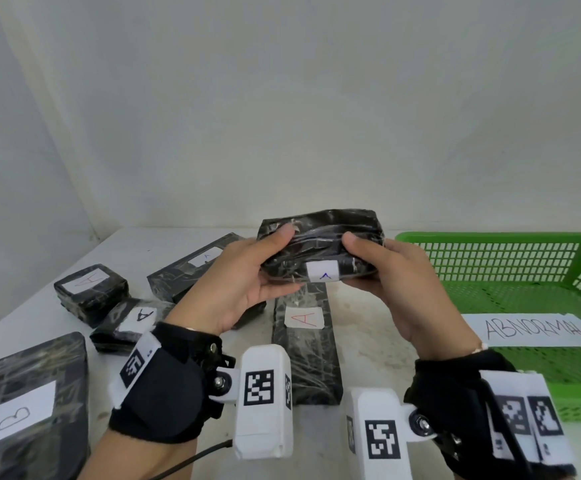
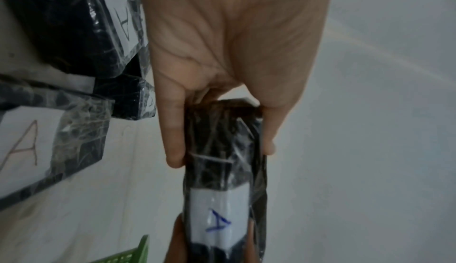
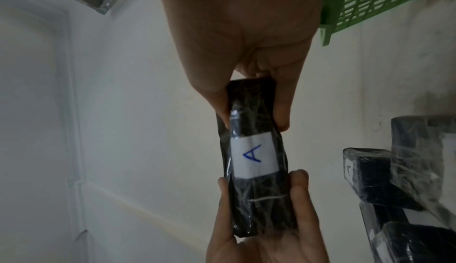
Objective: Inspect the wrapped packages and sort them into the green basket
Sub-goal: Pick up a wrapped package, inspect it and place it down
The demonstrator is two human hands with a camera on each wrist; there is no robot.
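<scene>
A black package (image 1: pixel 322 244) wrapped in clear film is held up above the table between both hands. Its white label with a blue A (image 1: pixel 322 271) faces me on the near edge. My left hand (image 1: pixel 247 282) grips its left end, thumb on top and fingers beneath. My right hand (image 1: pixel 386 282) grips the right end the same way. The wrist views show the same package (image 2: pixel 223 160) (image 3: pixel 256 160) pinched at both ends. The green basket (image 1: pixel 510 237) stands at the right, with a paper sign reading ABNORMAL (image 1: pixel 535 330) inside it.
Several more wrapped black packages lie on the white table: a long one labelled A (image 1: pixel 304 344) under my hands, smaller A ones (image 1: pixel 89 289) at the left, and a large B one (image 1: pixel 22 410) at the near left. A pale wall stands behind.
</scene>
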